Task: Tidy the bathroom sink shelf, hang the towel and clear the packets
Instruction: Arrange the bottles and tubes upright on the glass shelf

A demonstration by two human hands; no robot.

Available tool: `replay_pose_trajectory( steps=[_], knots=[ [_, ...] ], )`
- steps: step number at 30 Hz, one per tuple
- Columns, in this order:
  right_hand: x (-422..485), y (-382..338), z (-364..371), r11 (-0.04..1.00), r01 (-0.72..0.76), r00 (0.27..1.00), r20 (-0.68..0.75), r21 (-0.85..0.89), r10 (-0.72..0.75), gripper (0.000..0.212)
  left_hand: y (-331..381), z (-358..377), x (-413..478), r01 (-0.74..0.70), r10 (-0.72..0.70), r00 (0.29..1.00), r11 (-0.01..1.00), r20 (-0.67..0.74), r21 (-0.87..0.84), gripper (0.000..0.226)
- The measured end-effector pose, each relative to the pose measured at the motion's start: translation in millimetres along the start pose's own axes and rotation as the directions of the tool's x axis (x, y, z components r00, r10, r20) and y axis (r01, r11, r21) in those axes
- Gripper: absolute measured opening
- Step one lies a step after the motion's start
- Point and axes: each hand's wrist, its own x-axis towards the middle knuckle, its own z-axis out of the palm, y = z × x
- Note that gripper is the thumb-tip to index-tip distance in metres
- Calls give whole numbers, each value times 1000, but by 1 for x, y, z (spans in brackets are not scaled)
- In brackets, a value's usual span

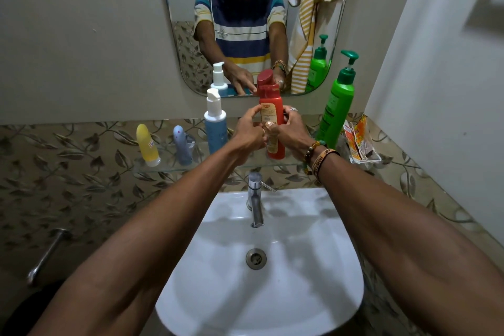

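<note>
A red bottle [270, 106] with a dark red cap stands upright on the glass shelf [163, 165] above the sink. My left hand [249, 132] grips its left side and my right hand [293, 131] grips its right side, thumb across the label. A blue-and-white pump bottle [215, 123] stands just to the left. A yellow tube [147, 144] and a grey-blue tube [182, 148] stand further left. A tall green pump bottle [338, 101] is on the right, with torn orange packets [357, 139] at the shelf's right end. A yellow-and-white striped towel [311, 8] shows in the mirror.
The white sink [313, 267] with a chrome tap [255, 199] lies below the shelf. The mirror [191, 35] hangs on the wall behind. A chrome handle [46, 256] sticks out at lower left. A white wall closes in on the right.
</note>
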Motion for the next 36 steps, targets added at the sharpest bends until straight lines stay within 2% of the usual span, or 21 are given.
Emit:
replay_pose_trajectory(
  steps=[3, 8, 13, 24, 36],
  knots=[
    [1, -1, 1, 999, 20, 999, -45, -33, -21, 48, -1, 1, -2, -30, 31, 999, 998, -13, 56, 66],
    [3, 0, 1, 998, 44, 996, -78, -47, -47, 50, -2, 1, -3, -46, 54, 997, 989, -53, 140, 44],
    [4, -1, 2, 998, 48, 995, -85, -42, -51, 50, -2, -2, -3, -68, 80, 994, 985, -71, 157, 43],
    [-1, 0, 4, 994, 98, 995, -2, -39, -98, 41, -5, -7, -5, -98, 110, 991, 984, -74, 148, 37],
    [-5, 0, 1, 988, 138, 990, -16, -64, -140, 49, -5, -8, -10, -103, 115, 991, 982, -73, 161, 38]
  ],
)
